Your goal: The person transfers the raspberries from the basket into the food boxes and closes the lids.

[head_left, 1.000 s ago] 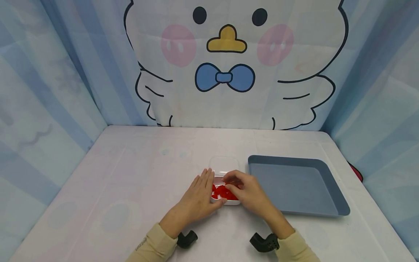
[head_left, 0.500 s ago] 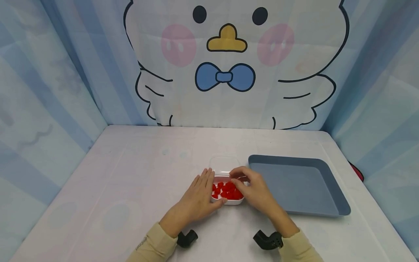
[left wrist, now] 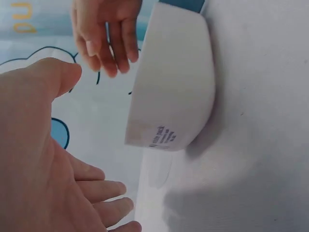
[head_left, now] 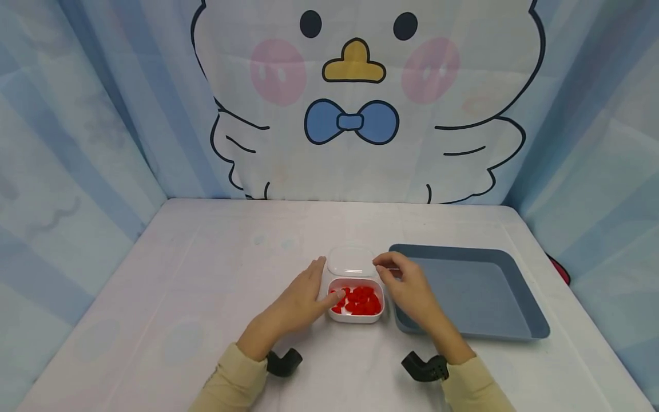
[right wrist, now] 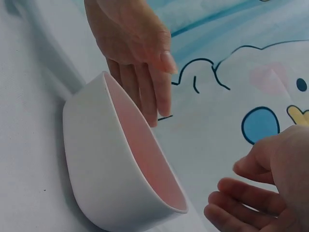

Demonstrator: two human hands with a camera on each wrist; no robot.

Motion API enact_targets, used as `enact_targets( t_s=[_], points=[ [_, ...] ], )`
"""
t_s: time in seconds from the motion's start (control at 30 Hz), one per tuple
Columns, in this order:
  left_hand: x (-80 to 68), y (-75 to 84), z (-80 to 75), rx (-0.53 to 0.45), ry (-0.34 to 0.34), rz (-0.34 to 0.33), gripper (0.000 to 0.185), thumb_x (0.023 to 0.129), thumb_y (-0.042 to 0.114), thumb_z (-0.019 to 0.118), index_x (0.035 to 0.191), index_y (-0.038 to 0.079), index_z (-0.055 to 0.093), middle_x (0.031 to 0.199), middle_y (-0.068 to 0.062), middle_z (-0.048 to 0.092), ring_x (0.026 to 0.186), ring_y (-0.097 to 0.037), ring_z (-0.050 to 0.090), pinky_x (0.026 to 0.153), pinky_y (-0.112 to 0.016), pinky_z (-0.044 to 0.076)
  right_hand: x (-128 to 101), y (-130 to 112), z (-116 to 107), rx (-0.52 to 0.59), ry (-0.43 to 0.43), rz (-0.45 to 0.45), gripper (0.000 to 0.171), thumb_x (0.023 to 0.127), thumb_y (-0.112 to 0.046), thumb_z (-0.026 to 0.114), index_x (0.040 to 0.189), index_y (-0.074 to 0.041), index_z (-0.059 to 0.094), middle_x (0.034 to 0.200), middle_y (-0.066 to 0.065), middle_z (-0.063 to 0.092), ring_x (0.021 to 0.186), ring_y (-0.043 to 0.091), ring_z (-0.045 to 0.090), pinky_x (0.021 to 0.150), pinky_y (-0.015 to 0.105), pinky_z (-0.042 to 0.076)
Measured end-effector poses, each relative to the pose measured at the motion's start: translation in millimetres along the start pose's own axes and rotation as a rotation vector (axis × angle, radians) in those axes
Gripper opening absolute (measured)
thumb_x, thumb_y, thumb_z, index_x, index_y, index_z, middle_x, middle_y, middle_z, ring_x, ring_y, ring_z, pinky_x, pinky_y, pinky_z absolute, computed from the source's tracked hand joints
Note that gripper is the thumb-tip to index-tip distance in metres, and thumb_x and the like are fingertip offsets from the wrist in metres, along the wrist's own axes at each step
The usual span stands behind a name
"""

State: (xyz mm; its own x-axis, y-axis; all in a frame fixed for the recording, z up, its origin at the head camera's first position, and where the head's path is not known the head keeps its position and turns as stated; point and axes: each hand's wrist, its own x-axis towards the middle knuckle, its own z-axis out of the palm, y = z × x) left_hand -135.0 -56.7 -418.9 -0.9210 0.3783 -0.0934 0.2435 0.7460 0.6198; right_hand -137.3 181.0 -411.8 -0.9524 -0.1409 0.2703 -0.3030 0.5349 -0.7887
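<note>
A small white box (head_left: pixel 356 318) holds several red pieces (head_left: pixel 362 300), too small to identify. Its near side carries printing in the left wrist view. Behind it lies a clear lid (head_left: pixel 352 261). My left hand (head_left: pixel 298 300) hovers at the box's left with straight fingers, the thumb over the rim; the left wrist view shows a gap between hand and box (left wrist: pixel 174 77). Beyond the box's right back corner is my right hand (head_left: pixel 409 286), fingers loosely bent. Nothing shows between its thumb and fingers (right wrist: pixel 246 191) in the right wrist view.
A blue-grey tray (head_left: pixel 473 294) lies close to the right of the box, partly under my right forearm. The white-covered table (head_left: pixel 216 257) meets a printed curtain (head_left: pixel 350 171) at the back, with more curtains on both sides.
My right hand has moved up and right, from over the red pieces to beside the lid and tray corner. My left hand has lifted slightly leftward off the box's side.
</note>
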Motion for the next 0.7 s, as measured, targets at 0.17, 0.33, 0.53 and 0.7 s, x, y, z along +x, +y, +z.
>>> enact_targets(
  t_s=[0.17,0.33,0.53,0.7],
  points=[
    [8.5,0.6,-7.8,-0.138,0.042,0.008,0.084,0.097,0.047,0.055,0.158,0.004,0.016,0.164,-0.014,0.024,0.152,-0.032,0.025,0.120,-0.052,0.028,7,-1,-3,0.016,-0.009,0.081,0.025,0.099,-0.013,0.058,0.121,-0.002,0.064,0.119,0.016,0.069,0.110,0.026,0.065,0.099,0.046,0.054],
    [20.2,1.4,-11.6,-0.220,0.083,-0.015,0.076,0.100,0.041,0.051,0.158,0.004,0.017,0.164,-0.015,0.024,0.151,-0.033,0.026,0.120,-0.054,0.028,12,-4,-1,-0.001,-0.036,0.148,0.035,0.100,-0.017,0.057,0.131,-0.002,0.059,0.130,0.017,0.064,0.118,0.029,0.064,0.101,0.045,0.052],
    [29.4,2.8,-11.8,-0.301,0.067,-0.095,0.075,0.102,0.049,0.043,0.158,0.006,0.018,0.164,-0.015,0.025,0.151,-0.034,0.025,0.120,-0.056,0.026,20,-4,3,0.017,-0.082,0.208,0.048,0.101,-0.022,0.054,0.144,-0.001,0.047,0.145,0.020,0.053,0.131,0.033,0.055,0.106,0.046,0.047],
    [34.7,4.4,-11.3,-0.371,0.045,-0.169,0.074,0.102,0.054,0.036,0.159,0.009,0.019,0.164,-0.013,0.025,0.152,-0.034,0.023,0.120,-0.058,0.024,25,-6,6,0.001,-0.141,0.260,0.059,0.103,-0.031,0.050,0.150,0.001,0.035,0.153,0.022,0.042,0.139,0.037,0.046,0.110,0.050,0.042]
  ],
)
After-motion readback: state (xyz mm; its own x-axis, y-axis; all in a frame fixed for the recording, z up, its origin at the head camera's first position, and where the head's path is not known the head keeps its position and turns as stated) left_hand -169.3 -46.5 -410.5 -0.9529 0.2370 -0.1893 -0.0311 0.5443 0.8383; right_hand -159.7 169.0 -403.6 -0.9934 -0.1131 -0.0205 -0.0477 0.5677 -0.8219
